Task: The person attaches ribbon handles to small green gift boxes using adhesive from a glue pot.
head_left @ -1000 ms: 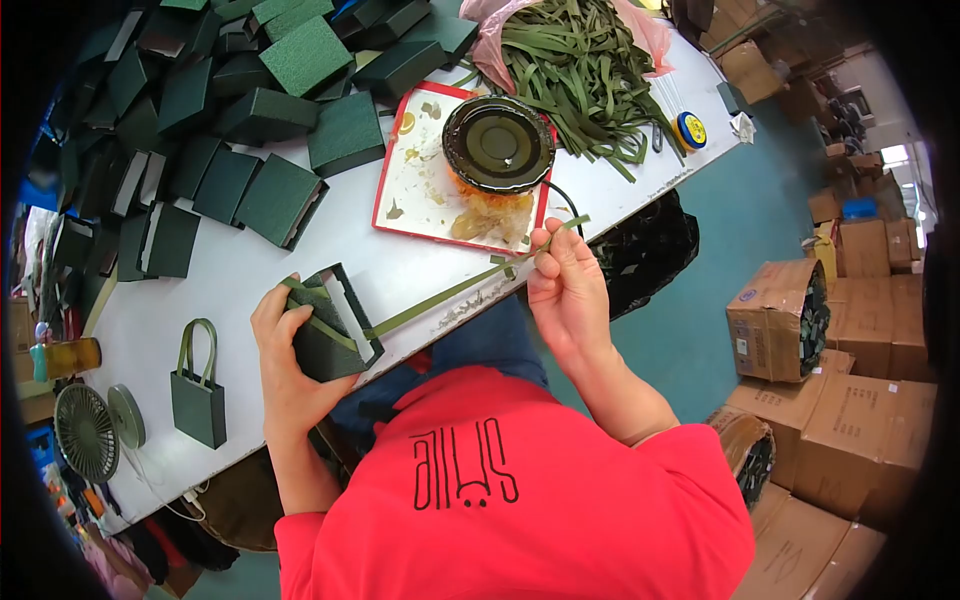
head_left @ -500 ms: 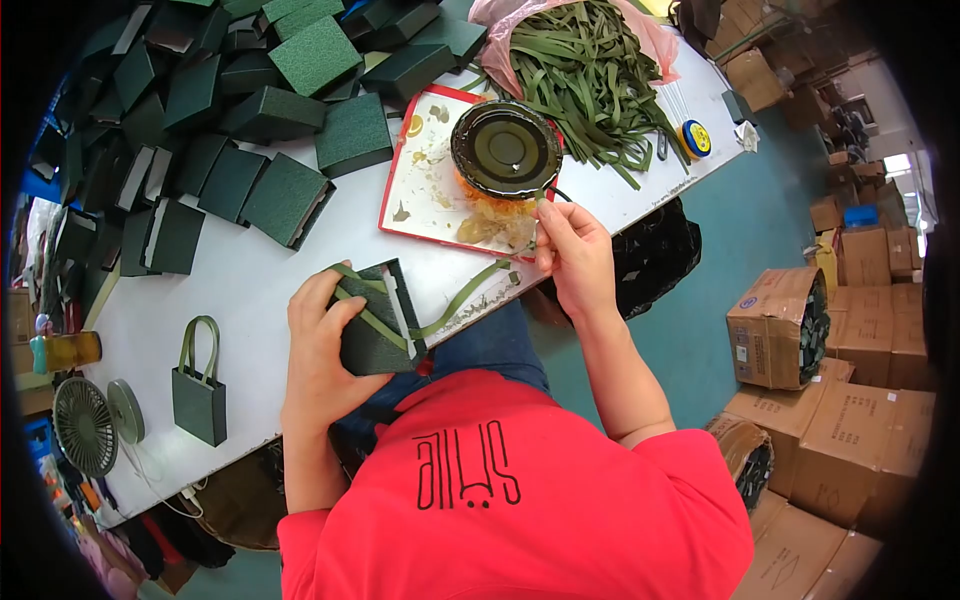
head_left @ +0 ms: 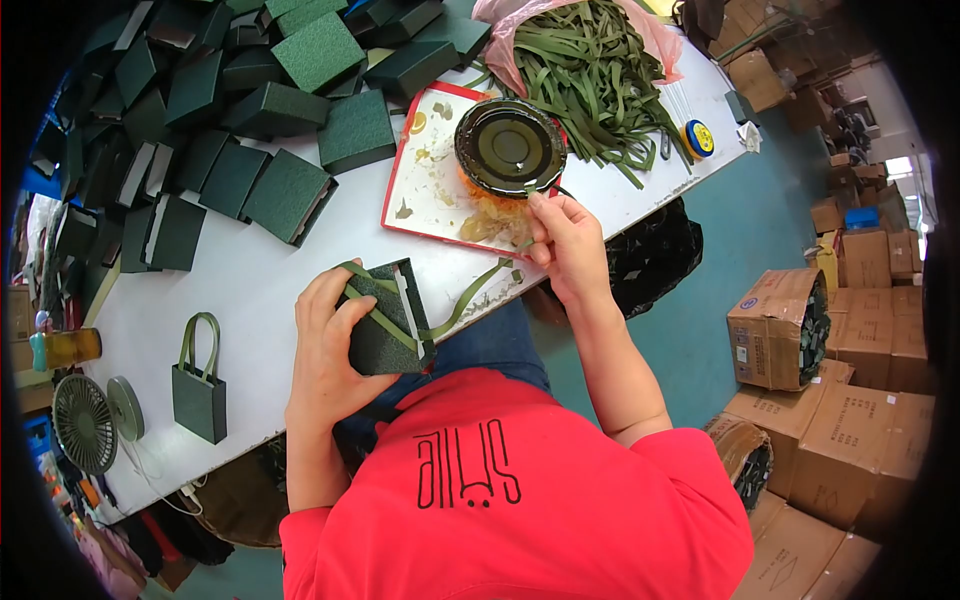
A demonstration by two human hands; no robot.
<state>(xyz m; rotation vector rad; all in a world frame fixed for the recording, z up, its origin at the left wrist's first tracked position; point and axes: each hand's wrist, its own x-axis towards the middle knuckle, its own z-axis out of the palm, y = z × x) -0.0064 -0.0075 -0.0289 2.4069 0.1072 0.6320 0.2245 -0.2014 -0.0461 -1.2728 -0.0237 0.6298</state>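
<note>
My left hand (head_left: 325, 345) grips a dark green gift bag (head_left: 385, 320) at the table's near edge. A green ribbon strip (head_left: 462, 292) runs from the bag up to my right hand (head_left: 563, 238). That hand pinches the strip's free end and holds it at the rim of the round black glue pot (head_left: 510, 147). The pot sits on a red-edged white tray (head_left: 425, 185) smeared with yellow glue.
A heap of dark green bags (head_left: 210, 110) covers the table's far left. A pile of green ribbon strips (head_left: 590, 60) lies on a pink bag at the back. A finished bag with handle (head_left: 198, 385), a small fan (head_left: 85, 430) and cardboard boxes (head_left: 860, 350) stand around.
My right hand carried the ribbon end from above the table edge up to the glue pot. The strip went slack. My left hand shifted the bag slightly right.
</note>
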